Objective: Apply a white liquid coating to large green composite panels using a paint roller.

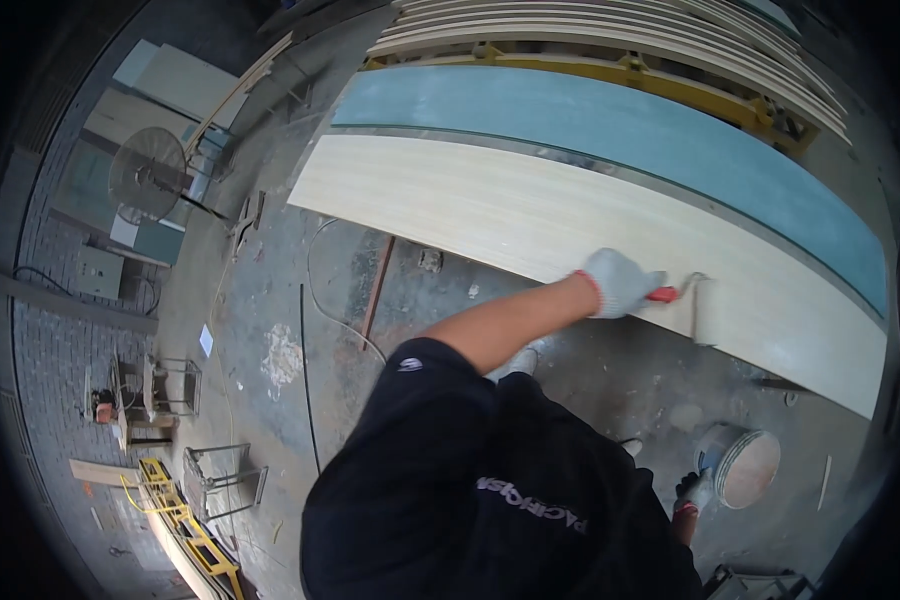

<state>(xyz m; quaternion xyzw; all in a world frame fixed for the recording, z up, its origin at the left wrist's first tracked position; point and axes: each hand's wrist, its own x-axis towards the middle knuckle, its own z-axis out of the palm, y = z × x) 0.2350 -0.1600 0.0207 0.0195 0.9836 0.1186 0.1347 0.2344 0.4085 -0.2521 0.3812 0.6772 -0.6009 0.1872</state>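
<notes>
My left hand (615, 284), in a pale knit glove with a red cuff, is closed round the red handle (662, 294) of a paint roller (706, 312). The roller's pale sleeve lies at the near edge of a long cream-coloured board (530, 220). Low on the right, my gloved right hand (700, 490) is at the side of a round bucket (749, 470), seemingly gripping it; its fingers are partly hidden. A beige surface shows in the bucket's round top.
Behind the cream board runs a long blue-green board (610, 120). Farther back, stacked boards (610, 30) lie by a yellow frame (630, 72). To the left stand a pedestal fan (148, 175) and a metal stand (225, 480). A cable (315, 270) crosses the floor.
</notes>
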